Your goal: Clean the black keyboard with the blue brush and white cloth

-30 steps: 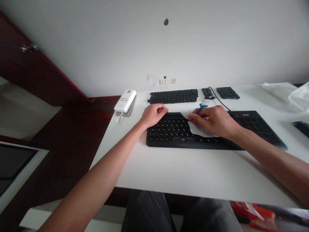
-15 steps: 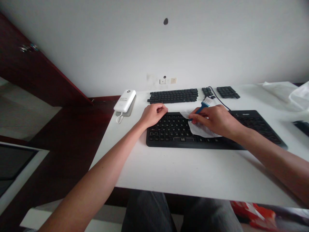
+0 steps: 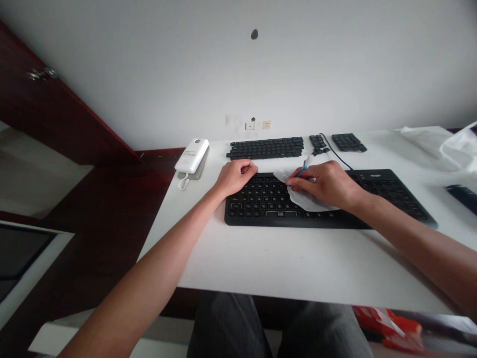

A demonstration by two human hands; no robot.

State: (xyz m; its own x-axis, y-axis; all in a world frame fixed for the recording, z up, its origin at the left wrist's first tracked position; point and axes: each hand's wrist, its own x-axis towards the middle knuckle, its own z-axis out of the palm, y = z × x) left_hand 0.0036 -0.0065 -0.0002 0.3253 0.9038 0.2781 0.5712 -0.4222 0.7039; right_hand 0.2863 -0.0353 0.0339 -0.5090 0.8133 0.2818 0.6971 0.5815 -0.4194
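A black keyboard [image 3: 257, 219] with its keycaps off lies on the white table, bare switches showing. My left hand [image 3: 237, 176] rests on its far left corner, fingers curled closed around the edge. In my right hand [image 3: 328, 184] is a small blue brush [image 3: 302, 169], pinched between thumb and fingers, its pale bristle end tilted up and away. A thin white wipe [image 3: 309, 201] hangs under the same hand and lies over the middle keys; whether the fingers grip it too is partly hidden.
Removed keycaps stand grouped behind the keyboard: a large block [image 3: 266, 148], a small cluster [image 3: 318, 144] and a number block [image 3: 348, 142]. A white power bank [image 3: 193, 155] lies at left. On the right are a white plastic bag [image 3: 428, 144] and a dark object [image 3: 462, 196].
My right hand has shifted slightly left with the wipe, and the brush has turned so its bristles show less. My left hand stays at the keyboard's corner.
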